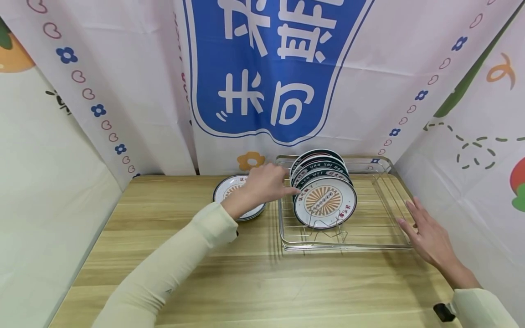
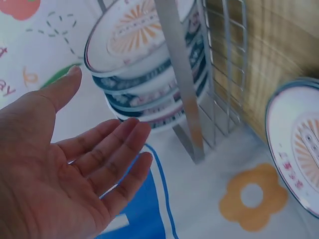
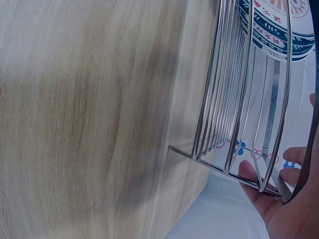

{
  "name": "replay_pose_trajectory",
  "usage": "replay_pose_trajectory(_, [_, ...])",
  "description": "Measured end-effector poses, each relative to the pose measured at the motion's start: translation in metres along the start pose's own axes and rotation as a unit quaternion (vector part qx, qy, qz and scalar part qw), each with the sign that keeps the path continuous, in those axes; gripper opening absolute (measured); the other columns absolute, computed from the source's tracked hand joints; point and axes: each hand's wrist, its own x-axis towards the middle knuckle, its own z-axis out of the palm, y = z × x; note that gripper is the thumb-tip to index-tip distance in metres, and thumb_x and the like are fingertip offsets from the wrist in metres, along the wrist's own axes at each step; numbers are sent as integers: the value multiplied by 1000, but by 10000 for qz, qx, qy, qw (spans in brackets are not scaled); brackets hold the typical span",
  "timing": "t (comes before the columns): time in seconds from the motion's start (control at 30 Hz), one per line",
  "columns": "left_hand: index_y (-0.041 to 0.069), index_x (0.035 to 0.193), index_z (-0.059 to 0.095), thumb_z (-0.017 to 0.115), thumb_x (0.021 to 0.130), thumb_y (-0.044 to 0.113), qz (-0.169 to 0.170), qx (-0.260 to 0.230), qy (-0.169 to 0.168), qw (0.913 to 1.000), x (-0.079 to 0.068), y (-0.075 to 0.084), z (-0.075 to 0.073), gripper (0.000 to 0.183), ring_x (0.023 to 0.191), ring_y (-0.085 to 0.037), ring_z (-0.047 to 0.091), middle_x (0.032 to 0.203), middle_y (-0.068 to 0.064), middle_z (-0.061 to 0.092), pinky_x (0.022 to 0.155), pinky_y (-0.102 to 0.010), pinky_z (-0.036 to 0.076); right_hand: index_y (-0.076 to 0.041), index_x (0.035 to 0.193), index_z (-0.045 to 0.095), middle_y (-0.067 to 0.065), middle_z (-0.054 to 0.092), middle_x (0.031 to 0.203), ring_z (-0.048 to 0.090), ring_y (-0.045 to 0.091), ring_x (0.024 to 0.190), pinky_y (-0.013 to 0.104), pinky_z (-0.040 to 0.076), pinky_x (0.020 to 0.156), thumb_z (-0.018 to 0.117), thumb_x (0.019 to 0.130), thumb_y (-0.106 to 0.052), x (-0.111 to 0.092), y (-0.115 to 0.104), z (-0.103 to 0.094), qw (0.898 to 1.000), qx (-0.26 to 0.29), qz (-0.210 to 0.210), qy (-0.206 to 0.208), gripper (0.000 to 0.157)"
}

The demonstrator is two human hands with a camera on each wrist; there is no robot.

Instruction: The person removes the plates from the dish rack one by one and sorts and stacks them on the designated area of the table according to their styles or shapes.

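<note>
Several round plates (image 1: pixel 324 202) with dark patterned rims stand upright, one behind another, in a metal wire dish rack (image 1: pixel 348 247). The front plate shows an orange sunburst. My left hand (image 1: pixel 262 182) is just left of these plates with nothing in its grasp; the left wrist view shows its palm bare and fingers spread. Below that hand, a short stack of similar plates (image 1: pixel 221 191) lies flat on the table, partly hidden by the wrist. At the rack's right end, my right hand (image 1: pixel 430 241) rests against the rim, thumb (image 3: pixel 249 172) and fingers extended on it.
The rack stands on a wooden table (image 1: pixel 254 287) near its back edge. Printed cloth (image 1: pixel 156 114) hangs behind, and pale walls (image 1: pixel 45 191) close in the left and right sides. Inside the rack, wire dividers (image 1: pixel 340 234) rise at the front plate's foot.
</note>
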Motion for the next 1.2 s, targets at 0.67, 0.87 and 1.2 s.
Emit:
replay_pose_trajectory(0.67, [9,88,65,80,98,32,718,-1105,-473,9901,35,29,38,28,54,-9,40,62,5,45,57,-25,34,4,162,31,28,21,171,51,64,122,78,39,92,47,112,-34,-2,-2,1,9999,-9,-51,119,65])
replay_pose_trajectory(0.87, [8,103,73,75,102,30,744,-1129,-777,9878,45,30,37,22,60,-10,43,69,1,55,66,-29,41,3,163,31,27,20,172,51,64,123,78,39,91,48,112,-34,1,-1,0,9999,-14,-63,106,65])
replay_pose_trajectory(1.2, [9,97,65,69,106,23,747,-1161,-1105,9842,48,30,48,17,67,-13,48,77,-1,55,64,-27,43,5,161,33,26,20,172,60,61,109,76,41,87,48,112,-33,0,0,1,9997,-21,-161,168,64])
